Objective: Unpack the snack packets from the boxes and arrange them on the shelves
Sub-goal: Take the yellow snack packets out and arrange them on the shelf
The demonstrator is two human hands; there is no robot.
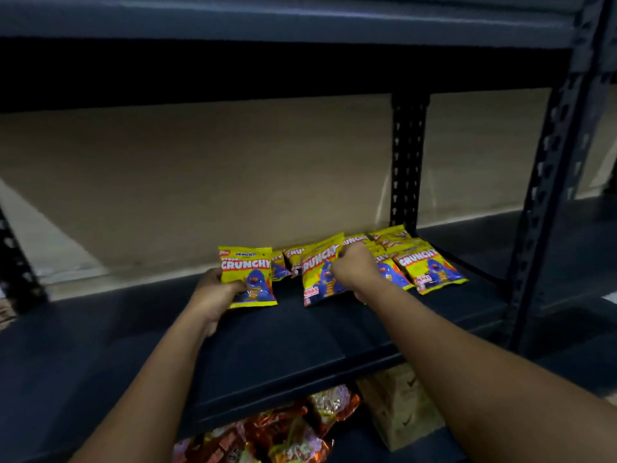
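My left hand point(213, 294) grips a yellow Crunchy snack packet point(247, 277) by its left edge, holding it upright just over the dark shelf point(267, 342). My right hand point(355, 267) pinches the top right corner of a second yellow Crunchy packet point(319, 270), which is tilted over the shelf. Behind and to the right, several more yellow packets point(429, 267) lie in a loose group on the shelf, partly overlapping.
A dark metal upright point(407, 162) stands behind the packets and another post point(547, 182) frames the right side. An upper shelf point(300, 18) runs overhead. On the level below lie orange snack packets point(283, 426) and a brown cardboard box point(400, 406).
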